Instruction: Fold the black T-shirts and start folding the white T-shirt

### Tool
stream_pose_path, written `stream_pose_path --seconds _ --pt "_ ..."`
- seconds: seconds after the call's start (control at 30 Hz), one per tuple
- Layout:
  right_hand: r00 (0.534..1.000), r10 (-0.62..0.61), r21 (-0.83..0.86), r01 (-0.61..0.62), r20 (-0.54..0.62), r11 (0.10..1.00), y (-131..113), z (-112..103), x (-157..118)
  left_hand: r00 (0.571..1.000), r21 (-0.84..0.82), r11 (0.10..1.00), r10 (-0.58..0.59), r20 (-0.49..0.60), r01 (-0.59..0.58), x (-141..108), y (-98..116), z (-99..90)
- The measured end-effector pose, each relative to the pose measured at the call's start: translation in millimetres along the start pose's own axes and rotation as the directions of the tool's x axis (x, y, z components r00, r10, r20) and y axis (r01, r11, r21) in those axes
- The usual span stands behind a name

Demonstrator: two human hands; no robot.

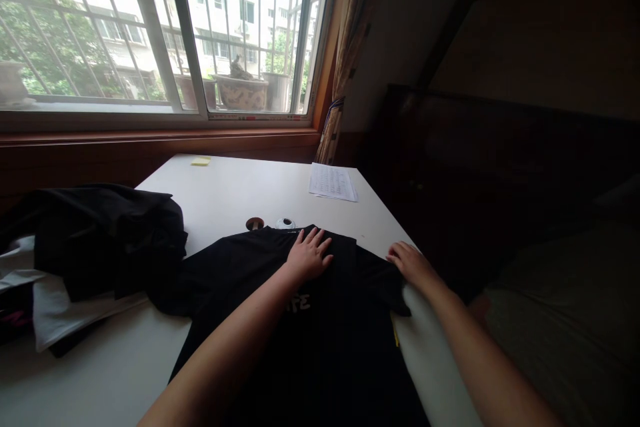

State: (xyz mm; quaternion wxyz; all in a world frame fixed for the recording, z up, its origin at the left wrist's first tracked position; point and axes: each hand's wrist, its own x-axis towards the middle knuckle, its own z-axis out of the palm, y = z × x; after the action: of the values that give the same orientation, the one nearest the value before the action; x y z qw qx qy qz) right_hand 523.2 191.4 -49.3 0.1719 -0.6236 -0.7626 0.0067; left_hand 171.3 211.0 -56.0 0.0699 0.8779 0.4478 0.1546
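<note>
A black T-shirt (345, 353) is spread over the white table, its collar toward the window and a small light print on its chest. My left hand (309, 255) lies flat on the shirt just below the collar, fingers spread. At the outer end of the right-hand sleeve, my right hand (407, 261) has its fingers bent and close together on the fabric edge. The thumb of that hand is hidden. My left forearm covers part of the print. A bit of yellow shows at the shirt's right side edge.
Dark and white clothes (100, 240) are heaped at the table's left. Printed papers (333, 182) and a yellow sticky note (201, 161) lie at the far side. A round hole (255, 223) and a white round object (285, 222) sit beyond the collar. A barred window (240, 33) stands behind the table (240, 180).
</note>
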Motion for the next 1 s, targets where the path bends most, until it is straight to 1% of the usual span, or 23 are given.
stream_pose_path --seconds 0.1,0.2,0.27,0.37,0.43,0.47,0.53,0.63,0.7,0.77,0.83,0.9,1.0 --pt "0.997 0.014 -0.012 -0.015 -0.074 1.000 -15.3 -4.1 -1.9 1.000 0.001 1.000 -0.023 0.004 0.023 0.5 0.7 0.1" --pt "0.992 -0.003 0.032 0.007 -0.123 0.999 -47.3 -10.1 -9.4 1.000 -0.002 1.000 -0.024 0.011 0.025 0.7 0.7 0.3" --pt "0.996 -0.029 0.088 0.036 -0.085 0.995 -75.4 -11.9 -18.9 1.000 -0.001 1.000 -0.024 0.003 0.024 0.5 0.3 0.7" --pt "0.997 -0.068 0.134 0.061 0.043 0.989 -114.3 -8.6 -37.9 1.000 0.006 1.000 -0.024 -0.016 0.024 -0.9 -0.4 0.3" --pt "0.997 -0.054 0.086 0.049 0.062 0.995 -130.4 -3.6 -50.0 0.999 0.020 1.000 -0.023 -0.028 0.024 -3.4 -0.5 -1.9" --pt "0.998 -0.036 0.048 0.033 0.053 0.998 -134.6 -1.1 -54.9 0.999 0.030 0.999 -0.021 -0.036 0.022 -5.4 -0.4 -3.8" --pt "0.999 0.010 -0.029 -0.009 0.033 1.000 -135.4 2.9 -61.5 0.998 0.053 0.999 -0.008 -0.056 0.011 -12.1 0.2 -9.3" --pt "0.998 0.055 -0.115 -0.051 0.026 0.992 -123.7 6.2 -64.0 0.997 0.078 0.997 0.013 -0.072 -0.008 -31.4 -0.3 -21.7" --pt "0.998 0.060 -0.148 -0.056 0.024 0.987 -112.0 7.6 -62.5 0.998 0.084 0.996 0.010 -0.061 -0.005 -51.5 -4.4 -32.1" --pt "0.997 0.063 -0.154 -0.057 0.033 0.986 -99.9 9.5 -59.6 0.999 0.088 0.996 -0.015 -0.049 0.019 -76.9 -13.8 -43.4" --pt "0.994 0.088 -0.146 -0.078 0.058 0.986 -88.5 12.3 -55.7 0.996 0.106 0.991 -0.077 -0.051 0.082 -105.6 -30.1 -55.0" --pt "0.990 0.114 -0.145 -0.101 0.087 0.984 -77.9 15.7 -50.8 0.982 0.153 0.971 -0.176 -0.061 0.184 -135.9 -53.1 -66.5" --pt "0.985 0.125 -0.159 -0.105 0.116 0.982 -64.1 20.5 -41.3 0.940 0.239 0.909 -0.330 -0.089 0.342 -180.3 -94.9 -83.9"
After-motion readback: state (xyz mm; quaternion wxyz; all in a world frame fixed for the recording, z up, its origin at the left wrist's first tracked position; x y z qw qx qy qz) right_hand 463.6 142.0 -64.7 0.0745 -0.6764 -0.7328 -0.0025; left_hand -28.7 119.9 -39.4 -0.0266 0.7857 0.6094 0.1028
